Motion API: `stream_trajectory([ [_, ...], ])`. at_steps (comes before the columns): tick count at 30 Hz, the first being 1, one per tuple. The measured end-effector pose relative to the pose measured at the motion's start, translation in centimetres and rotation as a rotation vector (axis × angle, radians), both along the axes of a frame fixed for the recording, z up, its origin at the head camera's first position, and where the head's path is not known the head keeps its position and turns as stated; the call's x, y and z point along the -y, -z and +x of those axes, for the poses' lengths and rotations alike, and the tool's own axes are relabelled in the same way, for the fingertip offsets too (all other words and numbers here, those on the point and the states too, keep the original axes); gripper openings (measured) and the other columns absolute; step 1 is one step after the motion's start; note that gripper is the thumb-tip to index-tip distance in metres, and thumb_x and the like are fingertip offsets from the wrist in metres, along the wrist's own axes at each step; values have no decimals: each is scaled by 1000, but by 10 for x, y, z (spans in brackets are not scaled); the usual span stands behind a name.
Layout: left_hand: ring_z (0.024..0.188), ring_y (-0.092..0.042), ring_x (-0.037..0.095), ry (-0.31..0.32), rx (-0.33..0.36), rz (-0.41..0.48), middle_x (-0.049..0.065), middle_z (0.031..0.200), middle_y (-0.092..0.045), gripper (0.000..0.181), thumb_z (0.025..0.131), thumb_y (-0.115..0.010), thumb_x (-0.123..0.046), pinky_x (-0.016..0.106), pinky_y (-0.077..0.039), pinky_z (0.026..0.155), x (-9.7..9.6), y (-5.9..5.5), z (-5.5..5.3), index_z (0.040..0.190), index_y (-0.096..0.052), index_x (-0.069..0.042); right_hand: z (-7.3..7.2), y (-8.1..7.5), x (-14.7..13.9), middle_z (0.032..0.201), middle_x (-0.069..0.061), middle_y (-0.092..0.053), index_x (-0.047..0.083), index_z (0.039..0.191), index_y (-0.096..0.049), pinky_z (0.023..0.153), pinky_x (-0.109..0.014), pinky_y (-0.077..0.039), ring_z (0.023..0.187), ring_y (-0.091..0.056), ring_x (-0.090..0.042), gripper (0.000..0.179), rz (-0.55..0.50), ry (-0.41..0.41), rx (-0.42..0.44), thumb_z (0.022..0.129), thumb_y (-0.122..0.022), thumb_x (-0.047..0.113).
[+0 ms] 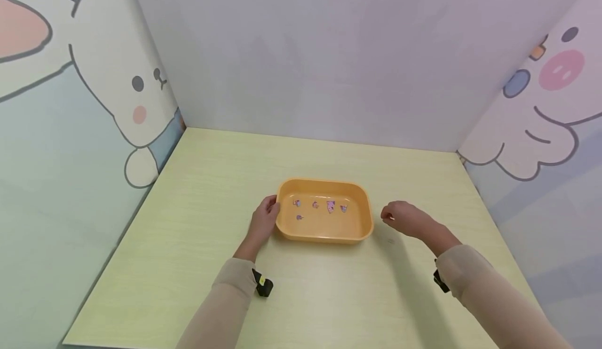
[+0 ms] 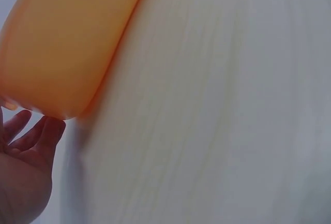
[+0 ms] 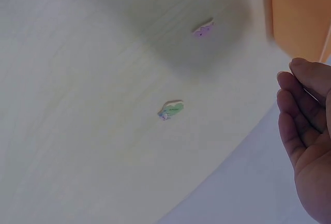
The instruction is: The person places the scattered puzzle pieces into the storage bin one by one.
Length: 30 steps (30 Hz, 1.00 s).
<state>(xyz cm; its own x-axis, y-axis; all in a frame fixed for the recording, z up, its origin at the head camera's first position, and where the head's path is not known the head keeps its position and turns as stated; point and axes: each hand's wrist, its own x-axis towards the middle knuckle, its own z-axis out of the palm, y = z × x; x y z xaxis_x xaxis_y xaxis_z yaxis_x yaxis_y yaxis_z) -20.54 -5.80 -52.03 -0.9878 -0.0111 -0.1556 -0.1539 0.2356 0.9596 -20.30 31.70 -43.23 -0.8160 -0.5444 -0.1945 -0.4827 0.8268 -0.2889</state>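
Note:
My left hand [image 1: 263, 222] grips the left end of an orange-yellow plastic tray [image 1: 324, 240]. In the left wrist view its fingertips [image 2: 54, 125] meet the tray's outer wall [image 2: 57, 53] from outside. Several small flat pieces printed with pictures lie spread over the tray floor, one pinkish piece [image 1: 331, 206] larger than the others. Off the tray's right end hovers my right hand [image 1: 409, 219], fingers bent and thumb near the index fingertip, with nothing visible between them. On the table below it, the right wrist view shows a purple piece [image 3: 203, 29] and a green piece [image 3: 171, 109].
The tray stands near the middle of a pale yellow-green table [image 1: 207, 182]. A plain back wall [image 1: 305, 61] and two side walls with cartoon animals enclose it. Black wrist cameras, such as the left one [image 1: 263, 284], sit at both cuffs.

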Motion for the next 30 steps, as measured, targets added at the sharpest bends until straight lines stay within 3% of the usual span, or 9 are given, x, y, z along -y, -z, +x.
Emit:
stream_trajectory([
  [19,126,-49,26,-5,7,-4,14,137,-52,43,102,-47,-29,41,-42,103,-1,0,1,139,-49,-5,8,11,-6,85,1,-63,1,94,-69,75,-41,-54,79,-59,-19,6,31,75,74,89,-65,2],
  [30,127,-48,26,-5,12,-19,14,139,-52,43,102,-47,-28,40,-42,103,-3,0,1,139,-49,-6,9,15,-6,84,2,-63,2,92,-69,73,-40,-54,77,-59,-18,5,14,46,45,88,-67,2],
])
